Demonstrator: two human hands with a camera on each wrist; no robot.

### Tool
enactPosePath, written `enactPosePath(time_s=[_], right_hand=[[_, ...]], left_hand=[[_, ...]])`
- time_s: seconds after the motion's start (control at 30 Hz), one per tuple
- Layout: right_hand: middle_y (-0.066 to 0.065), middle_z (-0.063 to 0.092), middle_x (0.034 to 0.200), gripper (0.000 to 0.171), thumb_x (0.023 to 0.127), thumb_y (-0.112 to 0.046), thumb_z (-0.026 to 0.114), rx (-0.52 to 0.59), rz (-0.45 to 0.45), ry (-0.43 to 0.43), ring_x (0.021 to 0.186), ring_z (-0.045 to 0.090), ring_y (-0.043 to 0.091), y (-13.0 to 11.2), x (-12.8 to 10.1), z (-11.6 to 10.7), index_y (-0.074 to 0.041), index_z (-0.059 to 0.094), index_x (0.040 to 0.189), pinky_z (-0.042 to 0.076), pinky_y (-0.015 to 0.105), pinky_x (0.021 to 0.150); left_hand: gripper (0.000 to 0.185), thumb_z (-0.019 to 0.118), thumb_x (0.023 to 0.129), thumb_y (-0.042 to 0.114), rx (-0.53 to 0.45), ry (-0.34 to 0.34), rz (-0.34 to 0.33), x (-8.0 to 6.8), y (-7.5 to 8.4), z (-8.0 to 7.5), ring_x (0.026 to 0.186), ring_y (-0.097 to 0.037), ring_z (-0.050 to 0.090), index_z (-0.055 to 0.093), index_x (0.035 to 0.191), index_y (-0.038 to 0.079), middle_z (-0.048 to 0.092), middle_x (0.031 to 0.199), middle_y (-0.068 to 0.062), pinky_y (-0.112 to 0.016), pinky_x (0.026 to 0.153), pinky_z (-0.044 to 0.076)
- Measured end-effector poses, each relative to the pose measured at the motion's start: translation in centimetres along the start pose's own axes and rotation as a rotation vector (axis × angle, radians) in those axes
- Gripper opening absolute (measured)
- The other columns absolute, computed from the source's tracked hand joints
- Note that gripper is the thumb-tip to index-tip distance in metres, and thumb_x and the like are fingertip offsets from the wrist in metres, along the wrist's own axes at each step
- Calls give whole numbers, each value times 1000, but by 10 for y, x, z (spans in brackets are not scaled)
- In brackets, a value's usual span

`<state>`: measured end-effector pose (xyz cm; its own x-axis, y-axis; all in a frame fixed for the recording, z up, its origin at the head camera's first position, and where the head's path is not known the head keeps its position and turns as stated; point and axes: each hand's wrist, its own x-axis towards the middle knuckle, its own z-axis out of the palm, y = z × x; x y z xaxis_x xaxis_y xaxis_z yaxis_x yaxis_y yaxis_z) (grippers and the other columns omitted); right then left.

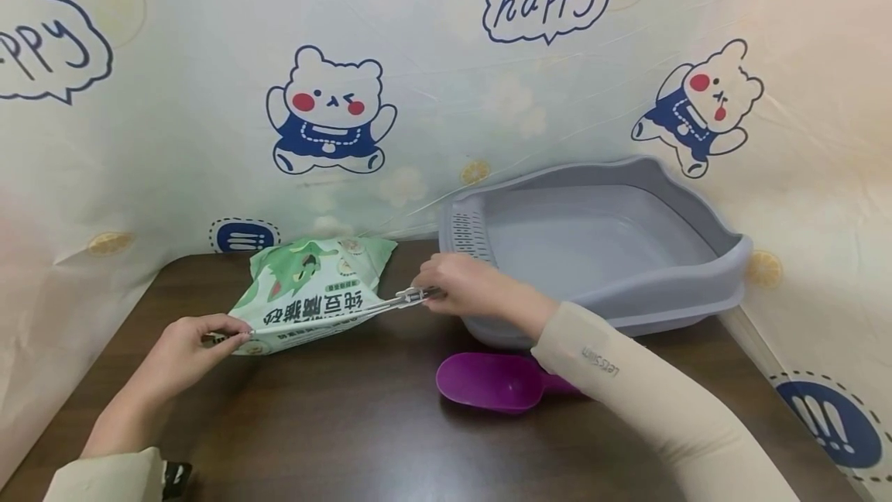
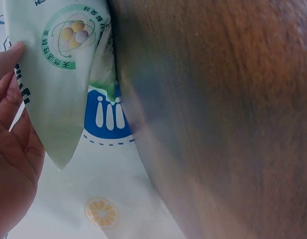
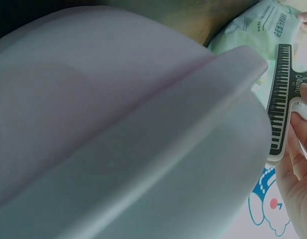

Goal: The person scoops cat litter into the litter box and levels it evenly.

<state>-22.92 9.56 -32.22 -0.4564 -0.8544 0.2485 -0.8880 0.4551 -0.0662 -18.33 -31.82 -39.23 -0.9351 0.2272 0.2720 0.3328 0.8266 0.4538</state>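
A green and white bag of cat litter (image 1: 307,293) lies on the table with its near edge pulled into a taut line. My left hand (image 1: 184,351) pinches the left corner of that edge between thumb and fingers. In the left wrist view the pointed side of the bag (image 2: 59,114) hangs beside the left hand (image 2: 16,144). My right hand (image 1: 463,285) grips a clip (image 1: 409,297) at the right end of the edge. The right wrist view shows this clip (image 3: 280,99) with a piano-key pattern, thumb and fingers of the right hand (image 3: 300,164) on its handles.
A large grey litter box (image 1: 592,300) stands at the back right, behind the right forearm. A purple scoop (image 1: 488,382) lies in front of it, its handle partly under the right sleeve (image 1: 648,401). A printed cloth (image 1: 446,60) hangs behind the brown table (image 1: 334,424).
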Motion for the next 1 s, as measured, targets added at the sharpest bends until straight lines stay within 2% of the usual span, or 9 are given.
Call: enactPosePath(time_s=[0.3, 0.57, 0.8, 1.0], right_hand=[[2, 68, 85, 18, 82, -6, 72, 11, 2, 92, 77, 59, 13, 8, -19, -2, -5, 75, 99, 51, 25, 73], [10, 75, 101, 25, 82, -7, 75, 67, 55, 145, 97, 68, 23, 17, -40, -14, -1, 75, 106, 55, 35, 89], [8, 73, 95, 23, 82, -6, 75, 128, 115, 195, 87, 65, 20, 25, -67, -23, -2, 74, 105, 55, 35, 80], [10, 74, 100, 25, 81, -4, 76, 175, 167, 235, 86, 67, 18, 28, -94, -30, -2, 74, 106, 57, 32, 76]], left_hand=[[6, 78, 85, 15, 8, -25, -25, 0, 0, 0, 69, 4, 46, 76, 88, 10, 70, 81, 3, -20, 59, 42], [4, 78, 85, 13, 3, -25, -28, 0, 0, 0, 70, 5, 47, 76, 88, 11, 71, 83, 1, -19, 59, 43], [4, 77, 85, 13, 7, -31, -32, 0, 2, -1, 71, 5, 47, 76, 88, 11, 72, 85, 0, -19, 60, 44], [3, 77, 86, 14, 7, -31, -37, 0, 1, 0, 70, 5, 47, 76, 89, 12, 71, 84, 1, -19, 60, 44]])
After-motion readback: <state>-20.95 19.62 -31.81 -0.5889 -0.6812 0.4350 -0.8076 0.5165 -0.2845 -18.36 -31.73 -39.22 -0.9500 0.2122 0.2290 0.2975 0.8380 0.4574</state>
